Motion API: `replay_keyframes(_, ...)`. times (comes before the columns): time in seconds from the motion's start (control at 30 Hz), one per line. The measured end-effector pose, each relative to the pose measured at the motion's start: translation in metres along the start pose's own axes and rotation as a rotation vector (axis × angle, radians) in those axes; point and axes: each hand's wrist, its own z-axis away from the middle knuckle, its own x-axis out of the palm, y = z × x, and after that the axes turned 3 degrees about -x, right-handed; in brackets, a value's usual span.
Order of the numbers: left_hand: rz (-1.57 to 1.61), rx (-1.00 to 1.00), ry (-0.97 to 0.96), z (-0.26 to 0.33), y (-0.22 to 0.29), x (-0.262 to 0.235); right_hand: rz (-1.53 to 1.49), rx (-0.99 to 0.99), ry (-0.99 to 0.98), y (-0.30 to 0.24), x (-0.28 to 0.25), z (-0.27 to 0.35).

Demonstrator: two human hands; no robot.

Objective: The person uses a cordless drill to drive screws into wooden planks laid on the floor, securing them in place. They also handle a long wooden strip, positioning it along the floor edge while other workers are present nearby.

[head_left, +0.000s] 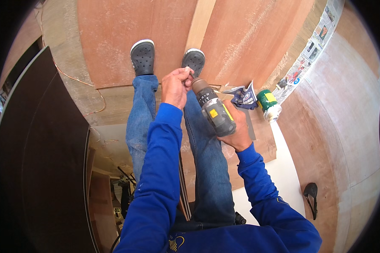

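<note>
The person stands on reddish plywood sheets (114, 38), dark clogs (142, 57) at about twelve o'clock from the hands. The right hand (240, 130) is wrapped fully around the grip of a grey and yellow cordless drill (213, 110), fingers closed tight on it, so the tool slants from the palm up toward eleven o'clock. The left hand (175, 86) sits at the chuck end of the drill, at nine o'clock from its nose, with fingertips pinched together right at the tip; they seem to hold or turn something small there, perhaps a bit or a screw, but it is too small to tell. By that look, the drill is being readied at its tip rather than driven: it points at no board and touches no surface. At three o'clock from the drill a green can (267, 104) lies on the floor beside a dark blue cloth (244, 97), with newspaper (312, 46) spread beyond toward one o'clock. A pale wooden strip (200, 21) runs away at twelve o'clock.
</note>
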Motion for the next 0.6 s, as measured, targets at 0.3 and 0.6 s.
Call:
replay_keyframes(0.3, -0.001, -0.1, -0.009, -0.064, -0.021, -0.003, 0.011, 0.084, 0.065, 0.035, 0.022, -0.025)
replay_keyframes(0.6, 0.158, -0.1, 0.008, -0.163, -0.048, -0.008, 0.131, 0.089, 0.054, 0.108, 0.043, -0.081)
